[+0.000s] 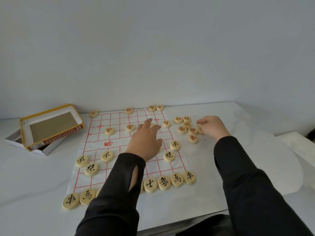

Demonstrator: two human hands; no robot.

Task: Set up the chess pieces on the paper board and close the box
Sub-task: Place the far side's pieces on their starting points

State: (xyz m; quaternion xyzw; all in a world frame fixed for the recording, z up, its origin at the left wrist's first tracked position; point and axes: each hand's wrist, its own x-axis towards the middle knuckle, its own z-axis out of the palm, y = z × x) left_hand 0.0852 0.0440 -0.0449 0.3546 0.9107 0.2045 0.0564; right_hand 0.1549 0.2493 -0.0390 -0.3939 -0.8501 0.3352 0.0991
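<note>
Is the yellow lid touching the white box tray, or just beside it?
Touching. The head view shows the yellow lid lying askew across the white tray, overlapping its rim.

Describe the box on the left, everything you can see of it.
The box is open cardboard in two parts, at the far left of the table, apart from the paper board. The yellow-edged part lies inside up: white walls, bare brown floor, red-brown printed band on its near outer wall. It rests askew on the white part beneath. Nothing shows inside it; nothing else touches it.
</note>
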